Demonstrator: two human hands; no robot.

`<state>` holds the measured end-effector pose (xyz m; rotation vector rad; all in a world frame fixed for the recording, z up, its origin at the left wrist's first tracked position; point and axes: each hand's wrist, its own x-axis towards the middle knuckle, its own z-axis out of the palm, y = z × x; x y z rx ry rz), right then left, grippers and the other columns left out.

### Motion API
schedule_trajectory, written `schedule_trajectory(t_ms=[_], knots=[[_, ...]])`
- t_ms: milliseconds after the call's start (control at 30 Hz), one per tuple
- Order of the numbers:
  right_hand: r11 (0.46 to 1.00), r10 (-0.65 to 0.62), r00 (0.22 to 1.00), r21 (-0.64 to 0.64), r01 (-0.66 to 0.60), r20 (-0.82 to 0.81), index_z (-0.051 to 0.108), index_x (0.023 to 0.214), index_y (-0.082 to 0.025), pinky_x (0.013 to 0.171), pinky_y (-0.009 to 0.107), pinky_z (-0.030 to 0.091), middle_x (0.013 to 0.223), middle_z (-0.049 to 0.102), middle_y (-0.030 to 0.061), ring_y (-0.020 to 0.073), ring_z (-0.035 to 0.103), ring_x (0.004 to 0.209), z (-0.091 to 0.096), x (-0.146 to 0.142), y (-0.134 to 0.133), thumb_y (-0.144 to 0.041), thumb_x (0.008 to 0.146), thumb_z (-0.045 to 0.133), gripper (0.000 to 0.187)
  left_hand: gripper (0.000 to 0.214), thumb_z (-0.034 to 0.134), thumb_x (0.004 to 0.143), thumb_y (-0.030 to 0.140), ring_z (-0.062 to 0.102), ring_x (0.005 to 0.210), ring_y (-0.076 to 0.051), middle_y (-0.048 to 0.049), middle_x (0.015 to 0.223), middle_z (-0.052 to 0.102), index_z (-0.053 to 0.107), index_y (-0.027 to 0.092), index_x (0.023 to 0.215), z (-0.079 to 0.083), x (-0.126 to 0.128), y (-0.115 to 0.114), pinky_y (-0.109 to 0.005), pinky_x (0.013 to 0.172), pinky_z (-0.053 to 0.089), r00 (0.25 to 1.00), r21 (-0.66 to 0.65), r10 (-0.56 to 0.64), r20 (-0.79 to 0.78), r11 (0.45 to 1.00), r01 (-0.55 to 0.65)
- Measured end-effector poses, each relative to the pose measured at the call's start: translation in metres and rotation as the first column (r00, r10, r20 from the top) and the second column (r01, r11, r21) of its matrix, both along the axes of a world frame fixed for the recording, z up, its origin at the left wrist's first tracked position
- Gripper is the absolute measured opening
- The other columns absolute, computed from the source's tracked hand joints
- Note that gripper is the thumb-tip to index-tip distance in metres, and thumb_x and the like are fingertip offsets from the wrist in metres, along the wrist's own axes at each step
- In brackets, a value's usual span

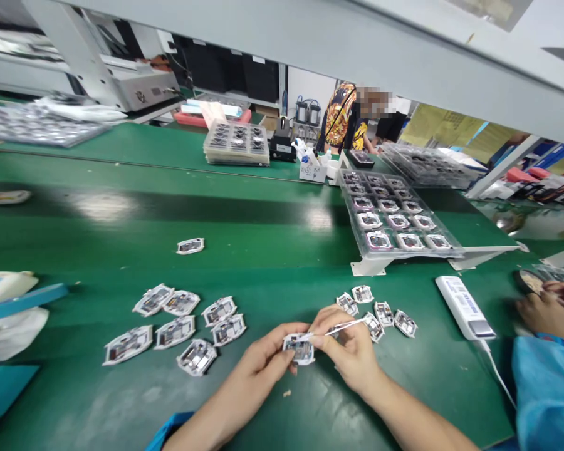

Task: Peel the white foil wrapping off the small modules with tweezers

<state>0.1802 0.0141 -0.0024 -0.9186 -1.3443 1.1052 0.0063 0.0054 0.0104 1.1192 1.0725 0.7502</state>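
Note:
Low over the green bench, my left hand [263, 358] pinches a small white-framed circuit module [303, 354] by its left side. White tweezers [349, 324] are gripped in my right hand [355, 357], their tips at the module's upper edge. My right fingertips are close to the module's right side; whether they touch it I cannot tell. To the left lie several similar modules [175, 332], some touching one another. A smaller cluster of modules [384, 313] rests just beyond my right hand.
A clear tray of modules [399, 220] sits on a raised stand at the right. Near it lie a white handheld device [461, 307] with a cable and a co-worker's hands [545, 307]. Stacked trays [236, 144] stand at the back. A grey beam [310, 44] crosses overhead.

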Motion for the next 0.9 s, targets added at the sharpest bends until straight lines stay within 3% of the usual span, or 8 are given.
schedule_trajectory(t_ms=[567, 900], knots=[[0.996, 0.028, 1.000, 0.089, -0.028, 0.010, 0.073, 0.079, -0.025, 0.076, 0.035, 0.049, 0.077, 0.073, 0.0028, 0.0199, 0.064, 0.077, -0.0013, -0.0006, -0.0006, -0.023, 0.081, 0.076, 0.004, 0.027, 0.061, 0.082, 0.039, 0.057, 0.067, -0.018, -0.0015, 0.080, 0.067, 0.073, 0.021, 0.100, -0.0027, -0.0014, -0.0001, -0.027, 0.067, 0.046, 1.000, -0.001, -0.007, 0.027, 1.000, 0.007], [0.999, 0.033, 0.999, 0.019, -0.033, 0.009, 0.072, 0.076, -0.023, 0.073, 0.034, 0.050, 0.076, 0.073, 0.0041, 0.0206, 0.065, 0.077, 0.0000, 0.0009, 0.0006, -0.030, 0.080, 0.076, 0.008, 0.028, 0.066, 0.078, 0.040, 0.059, 0.068, -0.019, -0.0024, 0.081, 0.069, 0.074, 0.023, 0.099, 0.0031, -0.0028, 0.0024, -0.028, 0.068, 0.049, 0.999, 0.006, -0.025, 0.022, 1.000, 0.025]])
